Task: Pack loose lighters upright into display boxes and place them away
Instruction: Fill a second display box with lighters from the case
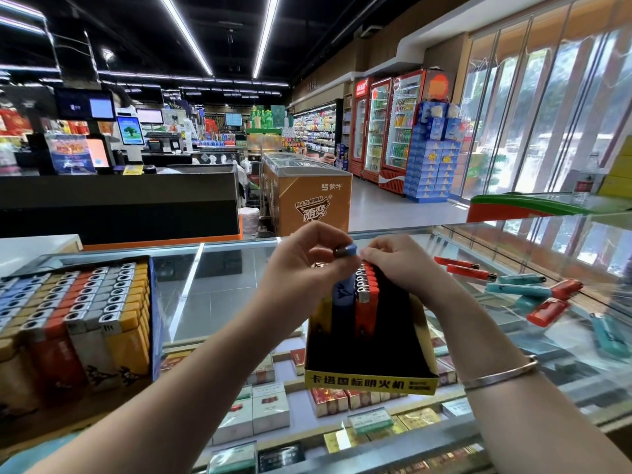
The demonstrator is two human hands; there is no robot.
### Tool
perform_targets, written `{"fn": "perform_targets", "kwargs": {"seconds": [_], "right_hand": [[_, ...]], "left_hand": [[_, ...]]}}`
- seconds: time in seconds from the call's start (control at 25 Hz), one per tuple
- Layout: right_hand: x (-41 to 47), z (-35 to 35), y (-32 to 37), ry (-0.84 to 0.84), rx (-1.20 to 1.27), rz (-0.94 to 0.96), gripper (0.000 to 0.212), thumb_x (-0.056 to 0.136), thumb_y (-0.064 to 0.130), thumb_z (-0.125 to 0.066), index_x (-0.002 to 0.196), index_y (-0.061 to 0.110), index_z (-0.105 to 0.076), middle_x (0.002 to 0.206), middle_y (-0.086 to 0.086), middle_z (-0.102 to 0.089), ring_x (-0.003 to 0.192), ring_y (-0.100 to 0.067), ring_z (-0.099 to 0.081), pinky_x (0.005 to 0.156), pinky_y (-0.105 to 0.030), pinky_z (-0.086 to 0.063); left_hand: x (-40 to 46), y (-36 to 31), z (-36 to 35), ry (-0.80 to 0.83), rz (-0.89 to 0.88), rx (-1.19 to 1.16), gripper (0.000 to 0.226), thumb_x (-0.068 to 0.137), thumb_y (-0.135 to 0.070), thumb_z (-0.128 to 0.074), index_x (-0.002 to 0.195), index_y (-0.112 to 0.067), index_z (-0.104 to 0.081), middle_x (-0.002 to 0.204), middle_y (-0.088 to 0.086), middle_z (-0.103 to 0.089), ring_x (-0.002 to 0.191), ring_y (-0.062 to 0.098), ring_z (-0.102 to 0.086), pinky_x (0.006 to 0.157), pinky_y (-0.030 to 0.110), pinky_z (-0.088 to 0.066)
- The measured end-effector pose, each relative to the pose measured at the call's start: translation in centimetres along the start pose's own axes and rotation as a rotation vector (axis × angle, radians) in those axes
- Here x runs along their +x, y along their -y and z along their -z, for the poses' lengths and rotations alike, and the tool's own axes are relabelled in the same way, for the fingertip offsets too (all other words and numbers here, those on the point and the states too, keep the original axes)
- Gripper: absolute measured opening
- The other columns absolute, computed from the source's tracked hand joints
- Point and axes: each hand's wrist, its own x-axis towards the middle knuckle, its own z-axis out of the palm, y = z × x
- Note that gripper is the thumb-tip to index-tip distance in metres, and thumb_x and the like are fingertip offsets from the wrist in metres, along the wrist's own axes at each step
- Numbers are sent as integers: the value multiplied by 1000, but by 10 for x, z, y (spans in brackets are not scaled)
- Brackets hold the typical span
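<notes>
Mostly centre frame: left hand raised above yellow display box, grip closed on a blue lighter, thumb and fingers pinching its top end, lower end down inside the box among the upright lighters. Right hand just beside, fingers curled and pinching at the tops of the red lighters standing in the box, silver bracelet on that wrist. Box sitting on the glass table, only partly filled: yellow, blue and red rows at the left side of the box, right side dark, contents there hard to tell. Loose lighters lying flat on the glass to the right, red and teal ones mixed, well apart from the box. Full box at far left on the same table, packed with upright rows in blue, yellow, red, white. Cigarette packs visible under the glass. Behind: orange chest freezer, dark checkout counter with screens, red drink fridges along the right wall.
</notes>
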Motion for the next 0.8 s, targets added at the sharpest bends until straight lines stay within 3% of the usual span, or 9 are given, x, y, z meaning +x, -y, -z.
{"fn": "perform_targets", "kwargs": {"seconds": [0.24, 0.44, 0.64, 0.8], "right_hand": [[2, 0, -2, 5, -32, -7, 21, 92, 30, -53, 76, 20, -62, 77, 2, -61, 75, -9, -54, 60, -24, -36], [3, 0, -2, -5, -31, -3, 21, 92, 31, -52, 79, 18, -64, 79, 1, -62, 76, -10, -55, 60, -24, -36], [3, -1, -4, -11, -29, -4, 21, 92, 32, -52, 80, 18, -64, 79, 2, -63, 76, -9, -56, 59, -24, -36], [4, -2, -6, -36, -43, 14, 24, 90, 32, -53, 79, 16, -66, 78, 1, -64, 75, -10, -57, 59, -25, -37]], "left_hand": [[2, 12, 8, 0, -78, 354, 18, 71, -12, -77, 77, -25, -65, 79, -11, -66, 79, -1, -57, 70, 6, -39], [0, 18, 8, 57, -247, 752, 18, 69, -27, -78, 84, -22, -69, 89, -12, -59, 92, 12, -51, 77, 30, -43], [3, 12, 19, 164, -385, 912, 15, 76, -31, -72, 89, -25, -73, 89, -13, -61, 90, 11, -52, 73, 28, -46], [2, 14, 16, 140, -525, 1098, 14, 75, -30, -74, 87, -22, -74, 87, -6, -67, 83, 18, -59, 65, 28, -46]]}}
